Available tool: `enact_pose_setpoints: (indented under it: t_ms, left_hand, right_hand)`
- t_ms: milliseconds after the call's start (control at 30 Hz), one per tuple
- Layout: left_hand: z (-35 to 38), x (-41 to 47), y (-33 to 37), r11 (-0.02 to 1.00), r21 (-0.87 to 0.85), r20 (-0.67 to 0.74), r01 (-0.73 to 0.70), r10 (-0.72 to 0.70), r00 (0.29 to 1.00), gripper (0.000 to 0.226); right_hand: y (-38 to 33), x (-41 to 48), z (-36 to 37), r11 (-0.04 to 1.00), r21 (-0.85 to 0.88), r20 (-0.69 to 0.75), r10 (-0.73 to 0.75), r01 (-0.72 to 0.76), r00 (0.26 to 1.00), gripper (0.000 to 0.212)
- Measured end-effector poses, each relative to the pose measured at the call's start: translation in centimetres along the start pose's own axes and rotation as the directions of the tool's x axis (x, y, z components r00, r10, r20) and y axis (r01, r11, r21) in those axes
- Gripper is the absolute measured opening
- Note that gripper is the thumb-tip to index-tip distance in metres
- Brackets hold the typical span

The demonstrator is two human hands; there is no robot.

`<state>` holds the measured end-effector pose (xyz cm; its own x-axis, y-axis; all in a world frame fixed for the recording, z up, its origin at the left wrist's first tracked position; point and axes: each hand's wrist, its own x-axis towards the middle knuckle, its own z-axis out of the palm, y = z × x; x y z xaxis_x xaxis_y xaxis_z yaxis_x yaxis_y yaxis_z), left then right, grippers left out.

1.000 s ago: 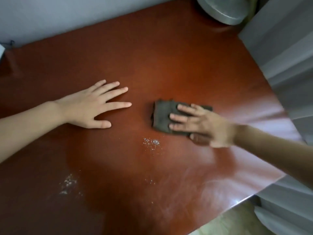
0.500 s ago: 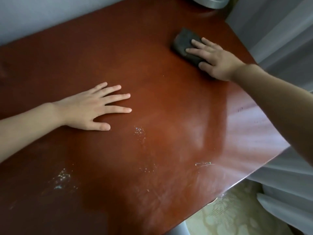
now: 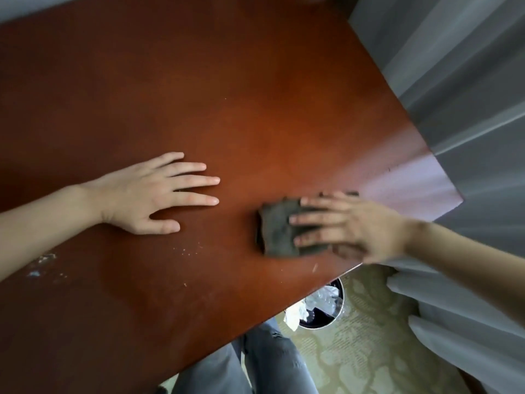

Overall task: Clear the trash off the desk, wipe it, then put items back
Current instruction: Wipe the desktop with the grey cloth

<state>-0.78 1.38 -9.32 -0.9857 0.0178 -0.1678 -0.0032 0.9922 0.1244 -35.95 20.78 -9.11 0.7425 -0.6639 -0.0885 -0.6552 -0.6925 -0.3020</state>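
Pale patterned floor (image 3: 369,351) down below me, and my jeans (image 3: 272,362) right up against the near edge. Just past my knee, a dark round bin (image 3: 326,322) sits on that floor, partly hidden by the tabletop, with crumpled white and clear wrappers (image 3: 295,314) inside it.

Up onto the red-brown desk (image 3: 227,81) now. A patch of whitish crumbs (image 3: 42,264) lies near the front left, beside my left forearm. A thinner scatter of specks (image 3: 187,250) sits just in front of my left thumb.

My left hand (image 3: 142,194) lies palm down on the wood, fingers straight and fanned apart, thumb out to the side, holding nothing. Across from it, well apart, my right hand (image 3: 355,226) presses flat on the dark grey cloth (image 3: 277,231), fingers straight and a little spread, not curled round it. That cloth is folded into a thick pad close to the front right edge, its left part poking out past my fingertips.

Further out the wood runs on, glossy. Grey curtain (image 3: 454,81) hangs along the right side, and a strip of pale wall (image 3: 28,4) shows at the far left.
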Motion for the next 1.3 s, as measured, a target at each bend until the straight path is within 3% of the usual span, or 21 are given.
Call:
enact_pose_setpoints:
  t_ms: [100,167,233,300,400,533,600,667,733,800,833,900,933,1000,1067,1133,1233,1300]
  left_hand:
    - [-0.2,0.2,0.9,0.998,-0.014,0.033,0.058,-0.058,0.998,0.063]
    - [-0.3,0.1,1.2,0.996,-0.018,0.059,0.085,-0.084,0.995,0.059]
    - [-0.3,0.2,1.3,0.995,-0.017,0.057,0.098,-0.097,0.994,0.059]
    - [-0.1,0.3,1.4,0.995,-0.027,0.036,0.101,-0.1,0.994,0.058]
    - [0.7,0.3,1.8,0.992,-0.062,-0.033,0.113,-0.116,0.993,0.062]
    - [0.7,0.3,2.1,0.989,-0.085,-0.064,0.118,-0.123,0.99,0.059]
    - [0.3,0.3,1.9,0.99,-0.083,-0.051,0.113,-0.117,0.992,0.054]
    - [0.1,0.4,1.8,0.991,-0.073,-0.028,0.111,-0.113,0.993,0.054]
    - [0.3,0.3,1.8,0.992,-0.06,-0.013,0.111,-0.112,0.994,0.054]
    - [0.5,0.2,1.8,0.992,-0.057,-0.019,0.112,-0.113,0.993,0.055]
    - [0.7,0.1,1.8,0.992,-0.058,-0.028,0.109,-0.111,0.993,0.055]
    - [0.7,0.2,1.9,0.992,-0.062,-0.037,0.108,-0.11,0.993,0.055]
    - [0.6,0.2,2.0,0.991,-0.065,-0.035,0.117,-0.12,0.992,0.055]
    - [0.6,0.2,2.3,0.988,-0.071,-0.024,0.139,-0.141,0.99,0.057]
    - [0.7,0.2,2.5,0.989,-0.064,-0.035,0.134,-0.136,0.99,0.06]
    - [0.4,0.2,2.4,0.991,-0.061,-0.038,0.122,-0.125,0.991,0.056]
    - [0.2,0.0,2.2,0.993,-0.033,-0.027,0.112,-0.113,0.993,0.054]
    - [0.4,-0.6,2.2,0.993,-0.017,-0.035,0.113,-0.113,0.993,0.054]
  right_hand:
    - [7.7,0.1,-2.7,0.956,-0.037,-0.099,0.287,-0.291,0.953,0.04]
    - [11.9,0.2,-4.6,0.848,-0.002,-0.18,0.522,-0.531,0.834,0.049]
    - [13.5,0.8,-5.1,0.761,0.1,-0.189,0.647,-0.641,0.739,0.057]
    - [11.3,1.5,-4.4,0.793,0.121,-0.171,0.609,-0.597,0.774,0.058]
    - [4.3,0.4,-0.9,0.946,-0.002,-0.18,0.32,-0.325,0.93,0.051]
    - [-5.9,-2.5,2.9,0.995,-0.04,-0.059,0.092,-0.095,0.994,0.046]
    - [-4.9,-3.1,2.0,1.0,-0.026,-0.008,0.011,-0.011,1.0,0.041]
    - [-0.5,-3.2,0.4,0.996,-0.025,-0.042,0.08,-0.081,0.996,0.038]
    - [4.9,-3.7,-1.4,0.952,-0.031,-0.134,0.297,-0.304,0.945,0.039]
    - [8.7,-4.4,-2.8,0.812,0.057,-0.182,0.58,-0.581,0.794,0.046]
    - [9.4,-4.5,-2.9,0.738,0.112,-0.185,0.673,-0.665,0.716,0.051]
    - [8.4,-3.8,-2.4,0.674,0.177,-0.193,0.738,-0.717,0.646,0.056]
    - [7.0,-3.3,-2.0,0.689,0.169,-0.21,0.724,-0.705,0.657,0.056]
    - [3.2,-3.3,-0.6,0.794,0.113,-0.212,0.607,-0.597,0.766,0.053]
    - [-2.3,-3.8,1.2,0.913,0.079,-0.169,0.408,-0.4,0.897,0.047]
    - [-8.0,-3.5,3.0,0.973,0.08,-0.094,0.223,-0.216,0.97,0.043]
    - [-10.2,-2.8,4.1,0.999,-0.014,-0.027,0.045,-0.045,0.999,0.045]
    - [-8.0,-1.6,3.0,0.992,-0.022,-0.042,0.123,-0.124,0.992,0.048]
